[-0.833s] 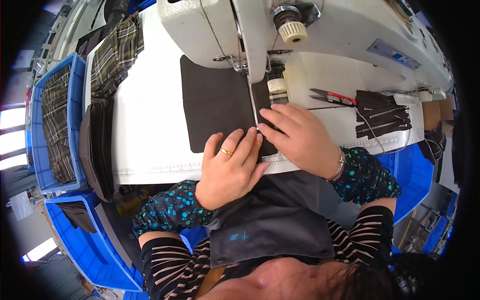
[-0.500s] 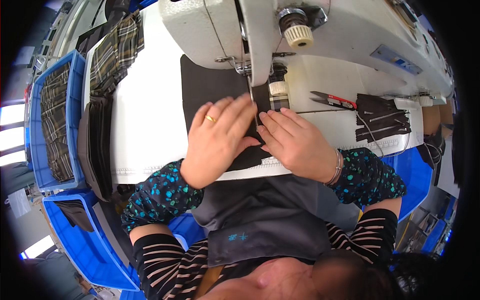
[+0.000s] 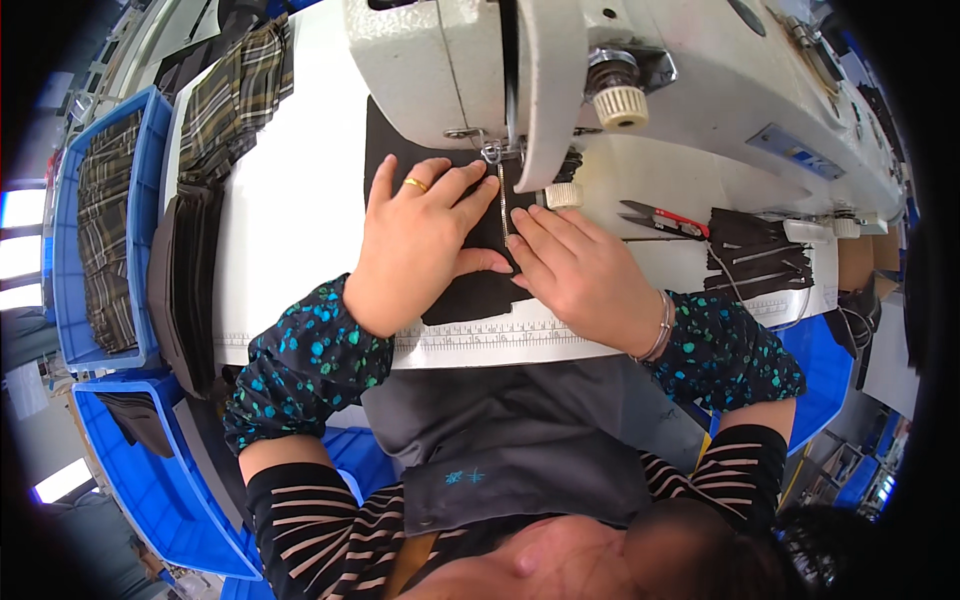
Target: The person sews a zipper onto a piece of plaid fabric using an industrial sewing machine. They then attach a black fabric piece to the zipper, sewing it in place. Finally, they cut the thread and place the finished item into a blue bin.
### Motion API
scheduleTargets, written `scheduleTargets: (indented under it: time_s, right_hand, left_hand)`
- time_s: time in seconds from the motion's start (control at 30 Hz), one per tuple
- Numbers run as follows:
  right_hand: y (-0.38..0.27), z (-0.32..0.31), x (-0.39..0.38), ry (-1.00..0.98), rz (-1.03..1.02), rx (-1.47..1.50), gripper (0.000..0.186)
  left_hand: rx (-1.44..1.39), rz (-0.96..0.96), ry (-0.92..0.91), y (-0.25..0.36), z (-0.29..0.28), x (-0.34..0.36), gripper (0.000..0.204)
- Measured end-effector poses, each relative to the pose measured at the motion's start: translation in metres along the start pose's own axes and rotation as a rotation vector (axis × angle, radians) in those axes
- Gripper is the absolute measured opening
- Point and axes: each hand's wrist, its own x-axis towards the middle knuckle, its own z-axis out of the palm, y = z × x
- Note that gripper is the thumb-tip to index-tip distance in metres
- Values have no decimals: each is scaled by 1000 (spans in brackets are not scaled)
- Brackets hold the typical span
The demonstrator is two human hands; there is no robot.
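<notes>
A dark fabric panel lies flat on the white sewing table, its far end under the presser foot of a sewing machine. A zipper with metal teeth runs along the panel toward the foot. My left hand, with a gold ring, rests spread on the fabric left of the zipper, fingertips close to the foot. To the right of the zipper, my right hand lies with fingers stretched out, its fingertips touching the zipper's edge. Neither hand grips anything.
Red-handled thread snips and a pile of short dark zippers lie at the right. Plaid fabric and stacked dark pieces are at the left, beside blue bins. A ruler strip lines the table's front.
The fabric has slid away from me, farther under the foot. My left hand has shifted left and spread wider, away from the zipper. The right hand stays close beside the zipper.
</notes>
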Motion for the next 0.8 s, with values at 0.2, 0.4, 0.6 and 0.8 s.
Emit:
scheduleTargets:
  time_s: [0.2, 0.4, 0.6, 0.8]
  right_hand:
    - [9, 5, 5, 22, 30, -3, 46]
    - [11, 10, 4, 29, 55, 5, 46]
    - [11, 12, -3, 88, 65, 105, 37]
    - [11, 13, -2, 117, 55, 109, 34]
  left_hand:
    - [-16, -36, -51, -6, 2, 11, 71]
    - [-30, 11, 171, -3, 19, -4, 53]
    - [-101, 55, 189, 10, 15, -20, 46]
    - [-140, 74, 196, 14, 25, -21, 50]
